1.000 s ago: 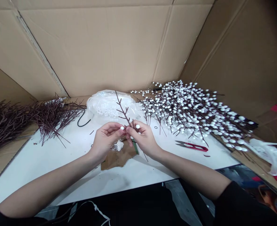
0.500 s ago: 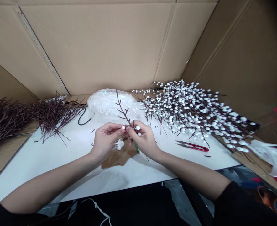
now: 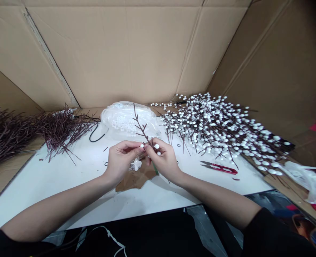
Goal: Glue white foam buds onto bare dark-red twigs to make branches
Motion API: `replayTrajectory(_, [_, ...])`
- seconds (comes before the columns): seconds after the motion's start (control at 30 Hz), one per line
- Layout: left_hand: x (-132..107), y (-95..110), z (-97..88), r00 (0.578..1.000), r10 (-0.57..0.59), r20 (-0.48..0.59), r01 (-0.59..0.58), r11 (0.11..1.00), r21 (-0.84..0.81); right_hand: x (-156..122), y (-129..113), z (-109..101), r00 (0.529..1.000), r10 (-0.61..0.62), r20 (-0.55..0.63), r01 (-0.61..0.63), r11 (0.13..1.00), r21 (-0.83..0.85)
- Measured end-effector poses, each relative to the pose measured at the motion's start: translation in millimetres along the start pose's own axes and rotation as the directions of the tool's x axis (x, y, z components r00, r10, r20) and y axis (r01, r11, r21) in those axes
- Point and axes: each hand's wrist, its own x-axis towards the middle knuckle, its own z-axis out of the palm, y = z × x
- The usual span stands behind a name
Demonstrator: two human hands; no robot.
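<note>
My right hand (image 3: pixel 164 159) is closed round a brown artificial twig (image 3: pixel 141 125), which leans up and to the left with bare side shoots at its top. White berries (image 3: pixel 157 146) sit on the twig by my right thumb. My left hand (image 3: pixel 119 157) pinches a single white berry (image 3: pixel 142 145) at a side shoot, its fingertips almost touching my right thumb. Below the hands, a small white clump (image 3: pixel 137 164) rests over a torn piece of brown cardboard (image 3: pixel 132 180). My fingers hide the twig's middle, and a bit of green shows under my right hand.
Behind my hands lies a clear plastic bag (image 3: pixel 123 119) of white berries. Berry-covered branches (image 3: pixel 214 125) are heaped at right, with red thread snips (image 3: pixel 219 167) in front. Bare brown twigs (image 3: pixel 61 132) are piled at left. Cardboard walls (image 3: pixel 147 53) enclose the white table (image 3: pixel 88 185).
Both hands keep nearly the same place and grip. The pinched berry has shifted very slightly to the right, and the view has moved a little.
</note>
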Motion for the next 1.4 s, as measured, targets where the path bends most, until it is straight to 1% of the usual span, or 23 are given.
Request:
replayTrajectory(0.27, [-0.8,-1.6,0.8,1.0,-0.007,0.005,0.007,0.999,-0.044,-1.2,-2.5,0.4,1.0,-0.007,-0.009,0.007,1.0,-0.002])
replayTrajectory(0.4, [-1.8,-1.4,0.5,1.0,-0.009,0.027,0.01,0.998,-0.061,-2.3,-3.2,0.1,1.0,-0.013,-0.009,0.012,1.0,-0.029])
replayTrajectory(0.6, [-2.1,-2.8,0.5,0.999,-0.026,0.031,0.029,0.996,-0.089,-3.5,-3.9,0.1,1.0,-0.013,0.0,0.013,0.999,-0.051])
replayTrajectory(0.87, [-3.1,-3.6,-0.7,0.998,0.022,0.06,-0.019,0.999,-0.049,-3.9,-3.3,1.0,1.0,-0.008,0.0,0.008,1.0,-0.03])
replayTrajectory(1.07, [-3.3,-1.9,0.3,0.999,0.024,0.041,-0.023,1.0,-0.011,-3.8,-3.7,0.2,1.0,-0.001,0.009,0.001,0.999,-0.048])
replayTrajectory(1.2, [-3.7,-0.2,0.7,1.0,-0.004,0.03,0.004,1.0,-0.006,-4.3,-3.5,-0.1,1.0,0.014,0.021,-0.013,1.0,-0.019])
replayTrajectory(1.4, [-4.0,1.8,1.0,0.996,-0.03,0.084,0.032,0.999,-0.026,-4.8,-1.7,0.3,0.999,0.026,0.03,-0.027,0.998,0.049])
